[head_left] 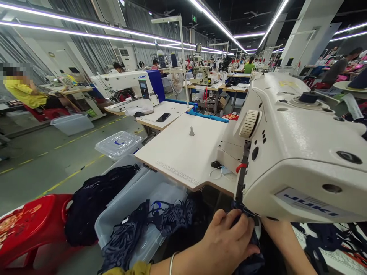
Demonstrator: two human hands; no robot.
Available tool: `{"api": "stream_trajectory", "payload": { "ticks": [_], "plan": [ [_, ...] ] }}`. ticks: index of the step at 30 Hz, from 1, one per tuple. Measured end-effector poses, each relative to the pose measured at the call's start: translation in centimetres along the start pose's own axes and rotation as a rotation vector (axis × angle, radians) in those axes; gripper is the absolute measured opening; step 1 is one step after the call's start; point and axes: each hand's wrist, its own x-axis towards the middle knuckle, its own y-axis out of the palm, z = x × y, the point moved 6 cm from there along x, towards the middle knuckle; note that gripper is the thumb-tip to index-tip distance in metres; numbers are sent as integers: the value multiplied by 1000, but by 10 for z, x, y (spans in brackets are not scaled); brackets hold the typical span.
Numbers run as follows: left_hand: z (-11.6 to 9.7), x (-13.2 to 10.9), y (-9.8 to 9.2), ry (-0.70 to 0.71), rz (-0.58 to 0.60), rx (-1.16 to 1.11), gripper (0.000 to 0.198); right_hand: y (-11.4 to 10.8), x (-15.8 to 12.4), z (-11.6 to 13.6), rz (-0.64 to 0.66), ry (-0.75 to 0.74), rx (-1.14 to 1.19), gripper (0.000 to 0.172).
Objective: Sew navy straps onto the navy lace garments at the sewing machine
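Note:
My left hand (231,235), with a bangle at the wrist, is closed on a dark navy garment (254,250) below the needle end of a white JUKI sewing machine (304,160). Its fingertips press the cloth close against the machine's lower edge. From the right, my right forearm (286,244) reaches in under the machine head, which hides the hand and its fingers. More navy pieces with thin straps (323,240) lie on the machine bed at the lower right.
A clear plastic bin (109,225) with navy garments stands left of my arm, beside a red stool (43,217). A white tabletop (177,149) with a printed ruler extends ahead. Beyond are a phone (163,117), another JUKI machine (126,86) and people at workstations.

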Motion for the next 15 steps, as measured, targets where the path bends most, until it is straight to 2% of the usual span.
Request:
{"api": "stream_trajectory", "payload": {
  "ticks": [6, 15],
  "plan": [
    [-1, -1, 0, 18, 34, -7, 40, -2, -1, 2, 15, -5, 7, 28],
    [-3, 3, 4, -30, -7, -63, 42, -3, -4, 5, -88, -47, -65, 32]
  ]
}}
